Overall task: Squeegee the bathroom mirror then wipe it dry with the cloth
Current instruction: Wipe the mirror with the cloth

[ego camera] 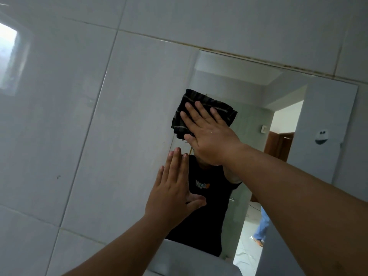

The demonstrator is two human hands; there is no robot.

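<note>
A frameless mirror (298,108) hangs on the tiled wall, tilted in view. My right hand (209,134) lies flat with fingers spread, pressing a dark checked cloth (189,104) against the mirror's upper left part. The cloth shows above and left of my fingers. My left hand (175,190) rests flat and empty at the mirror's left edge, fingers pointing up, partly on the tile. No squeegee is in view. The mirror reflects a person in a black shirt behind my hands.
Pale grey wall tiles (79,116) surround the mirror, with stained grout along its top edge. A white basin rim (179,257) shows below the mirror. The reflection shows a doorway (284,126) and a small wall holder (321,137).
</note>
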